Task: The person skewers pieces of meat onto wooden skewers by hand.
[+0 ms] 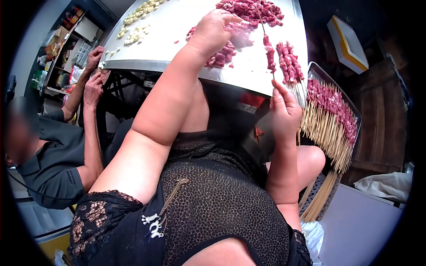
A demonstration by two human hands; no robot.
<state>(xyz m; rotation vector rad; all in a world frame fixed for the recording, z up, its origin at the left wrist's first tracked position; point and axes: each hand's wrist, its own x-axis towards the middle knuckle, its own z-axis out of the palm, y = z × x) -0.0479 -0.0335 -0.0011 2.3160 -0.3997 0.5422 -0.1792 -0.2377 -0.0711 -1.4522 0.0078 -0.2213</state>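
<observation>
A bamboo skewer with pieces of raw meat [270, 54] on it stands out from my right hand [285, 105], its lower end pinched between thumb and fingers. The bare tip points to the back of the table, over a pile of raw meat [250, 9]. My left hand [213, 32] reaches over more cut raw meat [222, 55]; its fingers are smeared by motion, and whether they hold a piece I cannot tell. Several finished meat skewers [289, 62] lie side by side to the right of the one in my hand.
The white table [173, 33] also bears peeled garlic cloves [137, 34] at the left. To the right, a metal tray [356, 116] holds rows of meat skewers [330, 104]; bare bamboo sticks [321, 197] lie below. Left of me sits another person [57, 150], both hands at the table's edge.
</observation>
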